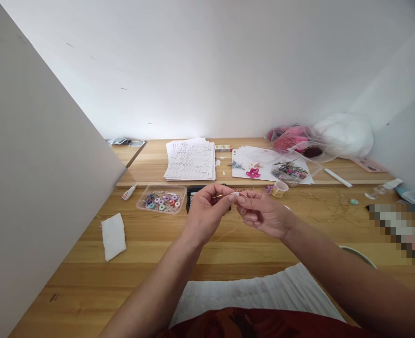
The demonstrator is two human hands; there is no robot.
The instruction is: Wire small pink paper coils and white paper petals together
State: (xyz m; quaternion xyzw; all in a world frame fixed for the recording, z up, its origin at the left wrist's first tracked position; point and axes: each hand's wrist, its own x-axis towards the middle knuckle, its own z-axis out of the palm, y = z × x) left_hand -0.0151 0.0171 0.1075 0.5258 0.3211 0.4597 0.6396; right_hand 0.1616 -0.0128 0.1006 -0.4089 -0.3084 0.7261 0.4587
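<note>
Above the middle of the desk, my left hand (207, 209) and my right hand (265, 212) meet fingertip to fingertip. A thin gold-coloured strand (220, 196), wire or thread, runs between the thumb and fingers of my left hand. Both hands pinch at a tiny whitish piece (236, 193), mostly covered by the fingertips, so its kind cannot be made out. My right thumb presses against the index finger, with the other fingers curled in. Behind my left hand is a black tray (189, 199), partly hidden. A fine strand hangs below the hands.
A clear plastic box (139, 203) of colourful ring-shaped spools stands left, beside a small glue bottle (129, 192). Paper sheets (189, 162), a pink flower (253, 173) and bagged materials (293, 138) lie on the raised shelf. Crumpled white paper (249, 295) lies nearest me.
</note>
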